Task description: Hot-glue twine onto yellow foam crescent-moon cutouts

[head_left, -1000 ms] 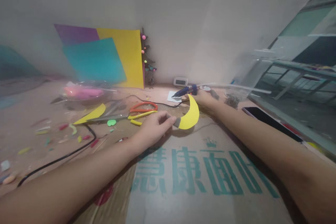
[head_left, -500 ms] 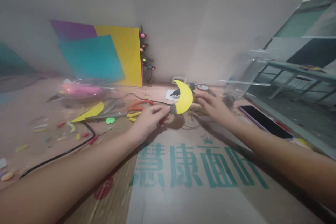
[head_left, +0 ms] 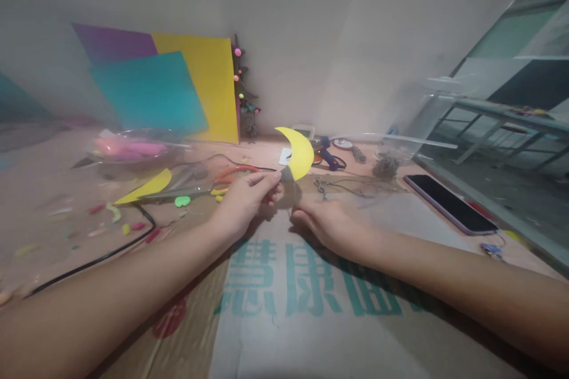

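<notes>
Where both my arms [head_left: 146, 284] reach in, worktop [head_left: 40, 189]: pale pink, stretching left and right.
Coloured sheets [head_left: 149, 92]: standing far left, purple, yellow and teal.
My right grip [head_left: 331, 226]: fingers curled, nearer and just right of the other; I cannot tell whether they pinch anything.
My left grip [head_left: 249, 198]: pinching the dark end of the yellow crescent [head_left: 304, 154].
Yellow crescent: raised mid-scene, upper tip pointing left.
Green heart-shaped piece [head_left: 182, 201]: lying left.

We face a plain, pale wall [head_left: 302, 23] behind a pinkish worktable [head_left: 44, 183]. To the right, past its edge, we see a dark grey floor [head_left: 524, 183], a long table [head_left: 493, 109] on slanting legs, and a far wall [head_left: 511, 41], partly green. The light we have is dim.
</notes>
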Action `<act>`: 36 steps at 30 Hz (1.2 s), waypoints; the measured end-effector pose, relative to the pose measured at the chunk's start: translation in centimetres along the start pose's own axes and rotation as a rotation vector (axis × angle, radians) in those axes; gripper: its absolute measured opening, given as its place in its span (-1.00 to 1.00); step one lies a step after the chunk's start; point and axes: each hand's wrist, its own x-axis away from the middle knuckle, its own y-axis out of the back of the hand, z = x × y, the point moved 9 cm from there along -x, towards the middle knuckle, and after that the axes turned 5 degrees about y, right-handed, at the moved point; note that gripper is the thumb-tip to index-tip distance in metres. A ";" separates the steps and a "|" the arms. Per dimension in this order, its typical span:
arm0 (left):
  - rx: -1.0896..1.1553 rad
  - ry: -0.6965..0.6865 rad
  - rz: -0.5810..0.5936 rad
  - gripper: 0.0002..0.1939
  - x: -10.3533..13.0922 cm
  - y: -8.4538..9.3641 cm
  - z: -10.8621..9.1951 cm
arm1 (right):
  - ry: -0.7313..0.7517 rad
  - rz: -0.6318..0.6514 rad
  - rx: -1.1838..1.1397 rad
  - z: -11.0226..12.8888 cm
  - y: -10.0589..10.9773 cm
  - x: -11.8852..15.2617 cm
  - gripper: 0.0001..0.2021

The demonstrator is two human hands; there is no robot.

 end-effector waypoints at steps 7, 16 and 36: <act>-0.316 -0.017 -0.044 -0.63 0.5 0.0 -0.3 | 0.348 -0.141 0.361 3.5 4.0 -0.4 -0.80; -0.505 -0.084 -0.006 -0.66 1.1 -1.0 -1.5 | 0.068 -0.273 0.132 -1.3 8.0 -0.7 -0.84; -0.571 -0.009 0.135 -0.68 1.8 -2.3 -0.2 | 0.037 -0.334 0.086 -4.8 8.7 -1.5 -0.82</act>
